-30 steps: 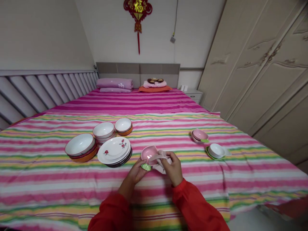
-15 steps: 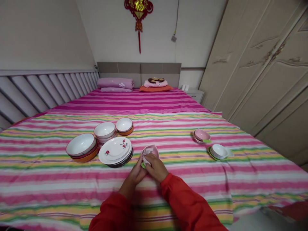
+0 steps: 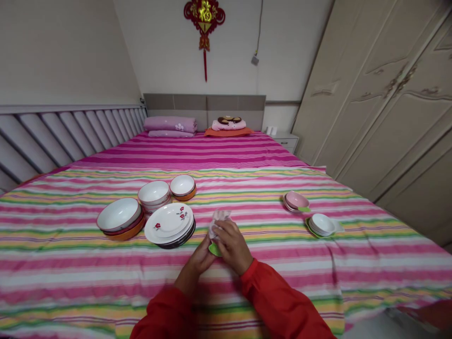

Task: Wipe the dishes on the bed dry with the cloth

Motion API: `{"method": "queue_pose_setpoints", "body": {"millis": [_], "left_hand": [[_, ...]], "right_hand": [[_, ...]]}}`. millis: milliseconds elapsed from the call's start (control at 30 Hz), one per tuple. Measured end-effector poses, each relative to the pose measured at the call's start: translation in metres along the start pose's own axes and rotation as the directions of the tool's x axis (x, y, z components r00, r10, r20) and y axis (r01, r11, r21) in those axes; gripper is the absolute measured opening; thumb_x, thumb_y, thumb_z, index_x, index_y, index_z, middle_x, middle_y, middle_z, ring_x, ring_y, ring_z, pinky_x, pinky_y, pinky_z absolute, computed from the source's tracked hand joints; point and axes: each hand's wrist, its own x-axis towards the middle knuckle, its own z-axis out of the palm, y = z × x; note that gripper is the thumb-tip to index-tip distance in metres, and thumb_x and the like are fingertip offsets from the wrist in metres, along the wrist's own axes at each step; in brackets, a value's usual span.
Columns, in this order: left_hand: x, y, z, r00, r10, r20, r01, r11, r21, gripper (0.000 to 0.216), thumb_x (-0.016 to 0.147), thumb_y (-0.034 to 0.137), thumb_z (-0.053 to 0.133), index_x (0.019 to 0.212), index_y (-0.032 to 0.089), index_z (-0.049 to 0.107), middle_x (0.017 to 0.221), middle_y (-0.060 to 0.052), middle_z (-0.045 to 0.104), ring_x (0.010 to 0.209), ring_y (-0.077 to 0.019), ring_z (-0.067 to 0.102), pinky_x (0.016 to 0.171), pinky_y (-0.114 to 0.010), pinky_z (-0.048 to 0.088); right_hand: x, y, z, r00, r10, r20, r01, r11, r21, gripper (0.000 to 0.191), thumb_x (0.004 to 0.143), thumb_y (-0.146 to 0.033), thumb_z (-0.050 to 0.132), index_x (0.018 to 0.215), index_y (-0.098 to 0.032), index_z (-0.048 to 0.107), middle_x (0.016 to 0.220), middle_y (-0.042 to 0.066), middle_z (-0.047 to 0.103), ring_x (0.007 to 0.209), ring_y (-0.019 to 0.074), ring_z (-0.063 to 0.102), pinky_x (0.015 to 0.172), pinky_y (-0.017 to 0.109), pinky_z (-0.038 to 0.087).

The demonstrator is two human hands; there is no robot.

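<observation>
My left hand [image 3: 199, 259] has its fingers closed around the side of a small dish [image 3: 215, 249], next to the green handle, which pokes out below. My right hand [image 3: 233, 246] is bent over the top, its fingers pressing a crumpled pale cloth [image 3: 216, 220] against the dish. Between them, the cloth and my right hand hide most of the dish, so I can't tell how deep the fingers reach into it. I'm holding it over the near half of the bed, above a striped sheet [image 3: 275, 294], with both arms in red sleeves [image 3: 278, 296].

Just to the left is a stack of plates [image 3: 168, 225], the top 1 white with red flowers. Behind and beside it stand 3 stacks of bowls: large bowls [image 3: 119, 214] at the far left, medium bowls [image 3: 154, 192] next, then small bowls [image 3: 182, 183]. Well apart on the right sit 2 more groups: pink bowls [image 3: 296, 200] with a green handle, and nearer me, white bowls [image 3: 322, 222] above something green.
</observation>
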Motion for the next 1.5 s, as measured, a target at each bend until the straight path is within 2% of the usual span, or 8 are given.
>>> {"method": "queue_pose_setpoints", "body": {"millis": [267, 567, 667, 833, 1033, 1233, 1400, 1500], "left_hand": [[0.003, -0.001, -0.007, 0.999, -0.035, -0.006, 0.035, 0.999, -0.024, 0.051, 0.089, 0.031, 0.05, 0.138, 0.023, 0.037, 0.117, -0.006, 0.066, 0.098, -0.0169, 0.064, 0.095, -0.029, 0.042], [-0.006, -0.002, 0.002, 0.999, 0.023, -0.033, -0.019, 0.994, 0.104, 0.053, 0.084, 0.027, 0.06, 0.133, 0.026, 0.042, 0.114, -0.007, 0.067, 0.096, -0.0221, 0.064, 0.095, -0.044, 0.043], [-0.009, -0.003, 0.006, 0.997, 0.066, 0.039, -0.071, 0.989, 0.133, 0.058, 0.082, 0.022, 0.062, 0.135, 0.028, 0.041, 0.119, -0.007, 0.064, 0.104, -0.023, 0.061, 0.097, -0.043, 0.042], [-0.011, -0.003, 0.011, 0.988, 0.102, 0.117, -0.118, 0.983, 0.143, 0.059, 0.08, 0.02, 0.063, 0.135, 0.024, 0.042, 0.122, -0.01, 0.063, 0.109, -0.0242, 0.059, 0.098, -0.041, 0.042], [-0.01, -0.003, 0.004, 0.993, 0.087, 0.079, -0.099, 0.982, 0.158, 0.062, 0.078, 0.024, 0.068, 0.134, 0.024, 0.042, 0.117, -0.009, 0.065, 0.1, -0.0219, 0.063, 0.094, -0.039, 0.045], [-0.005, -0.005, -0.004, 0.991, 0.109, 0.073, -0.118, 0.984, 0.133, 0.06, 0.081, 0.029, 0.064, 0.136, 0.024, 0.041, 0.113, -0.008, 0.067, 0.096, -0.0193, 0.064, 0.095, -0.037, 0.044], [-0.001, -0.003, 0.002, 0.993, -0.006, 0.117, 0.0, 0.999, 0.054, 0.057, 0.087, 0.046, 0.05, 0.136, 0.018, 0.042, 0.122, -0.013, 0.063, 0.112, -0.0252, 0.057, 0.1, -0.042, 0.039], [0.001, -0.001, 0.005, 0.988, -0.057, 0.142, 0.053, 0.998, 0.033, 0.055, 0.089, 0.047, 0.043, 0.136, 0.018, 0.044, 0.124, -0.012, 0.062, 0.116, -0.0245, 0.055, 0.102, -0.042, 0.037]], "right_hand": [[0.027, 0.011, 0.01, 0.972, 0.069, 0.225, -0.049, 0.994, -0.097, 0.038, 0.078, -0.01, 0.053, 0.112, -0.026, 0.064, 0.115, 0.005, 0.064, 0.11, 0.0242, 0.049, 0.097, 0.043, 0.032], [0.025, 0.029, 0.01, 0.937, 0.348, -0.023, -0.344, 0.933, 0.102, 0.027, 0.078, -0.012, 0.048, 0.095, -0.017, 0.068, 0.099, 0.009, 0.066, 0.093, 0.021, 0.058, 0.083, 0.032, 0.045], [0.013, 0.033, 0.012, 0.846, 0.509, -0.158, -0.472, 0.854, 0.221, 0.026, 0.077, -0.019, 0.05, 0.096, -0.016, 0.068, 0.097, 0.01, 0.066, 0.089, 0.0214, 0.061, 0.079, 0.032, 0.047], [-0.007, 0.037, 0.02, 0.587, 0.789, -0.181, -0.709, 0.609, 0.355, 0.025, 0.072, -0.027, 0.056, 0.089, -0.014, 0.07, 0.084, 0.009, 0.069, 0.076, 0.0219, 0.063, 0.071, 0.03, 0.048], [-0.025, 0.031, 0.019, 0.542, 0.823, -0.172, -0.742, 0.564, 0.362, 0.027, 0.069, -0.037, 0.056, 0.071, -0.013, 0.069, 0.066, 0.005, 0.067, 0.063, 0.019, 0.058, 0.059, 0.027, 0.044], [-0.036, 0.024, 0.004, 0.612, 0.776, -0.153, -0.702, 0.622, 0.346, 0.025, 0.068, -0.037, 0.057, 0.055, -0.016, 0.06, 0.051, -0.002, 0.054, 0.053, 0.0142, 0.049, 0.052, 0.024, 0.036], [-0.019, 0.018, -0.009, 0.778, 0.537, -0.327, -0.484, 0.844, 0.232, 0.02, 0.078, -0.029, 0.053, 0.088, -0.018, 0.066, 0.084, 0.005, 0.064, 0.079, 0.0188, 0.056, 0.072, 0.029, 0.044], [0.0, 0.021, -0.005, 0.85, 0.431, -0.304, -0.406, 0.903, 0.144, 0.025, 0.083, -0.025, 0.05, 0.1, -0.018, 0.066, 0.092, 0.008, 0.061, 0.089, 0.0213, 0.054, 0.08, 0.034, 0.042]]}}
